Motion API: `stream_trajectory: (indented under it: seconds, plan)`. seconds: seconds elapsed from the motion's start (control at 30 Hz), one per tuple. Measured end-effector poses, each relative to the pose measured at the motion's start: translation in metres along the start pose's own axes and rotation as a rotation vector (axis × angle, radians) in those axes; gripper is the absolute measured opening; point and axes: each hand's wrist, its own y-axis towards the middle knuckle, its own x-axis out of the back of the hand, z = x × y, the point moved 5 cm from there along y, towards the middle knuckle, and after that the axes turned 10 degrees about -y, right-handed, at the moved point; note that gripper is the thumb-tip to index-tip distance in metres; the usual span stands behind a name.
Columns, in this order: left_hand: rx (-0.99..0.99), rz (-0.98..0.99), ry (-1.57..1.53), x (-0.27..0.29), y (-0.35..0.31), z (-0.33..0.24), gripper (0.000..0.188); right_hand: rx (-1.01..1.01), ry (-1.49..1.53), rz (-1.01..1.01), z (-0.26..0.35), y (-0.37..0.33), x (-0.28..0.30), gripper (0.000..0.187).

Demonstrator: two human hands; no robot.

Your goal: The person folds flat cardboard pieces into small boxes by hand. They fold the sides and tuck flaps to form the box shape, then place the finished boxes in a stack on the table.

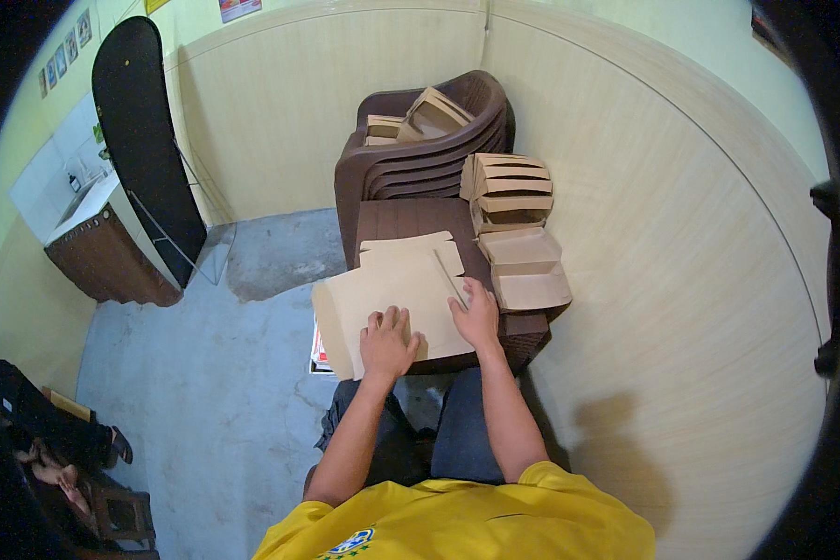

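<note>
A flat brown cardboard box blank [406, 289] lies across the brown plastic seat [406, 219] in front of me. My left hand [389, 345] rests palm down on its near part, fingers spread and slightly bent. At the blank's right side, my right hand [478, 315] has its thumb and fingers around a narrow creased flap, thumb on the inner side; the fingertips are partly hidden. The blank's left flap bends up a little, and notched tabs show along its far edge.
Stacked brown armchairs [429, 154] stand at the far wall with folded cardboard boxes [434, 114] on top. More folded boxes [513, 191] and an open box [525, 271] sit at the right. An ironing-board-like black panel [140, 121] leans at left; another person's leg [56, 411] shows lower left.
</note>
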Motion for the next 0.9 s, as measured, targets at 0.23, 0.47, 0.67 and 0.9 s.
stream_trajectory:
  seconds: [0.23,0.47,0.67,0.9]
  plan:
    - [0.157,0.14,0.169,-0.008,0.046,-0.004,0.078,0.339,-0.04,-0.12,0.022,-0.039,0.023,0.04]
    - [0.373,0.081,-0.112,-0.01,0.095,0.034,0.086,0.386,0.085,0.001,0.011,-0.063,0.01,0.038]
    - [-0.084,0.067,-0.05,-0.015,0.041,0.025,0.061,0.219,-0.195,0.071,0.005,-0.054,0.001,0.046]
    - [-0.141,0.029,0.036,-0.036,0.023,0.023,0.048,-0.178,0.007,0.294,-0.002,-0.041,-0.026,0.034]
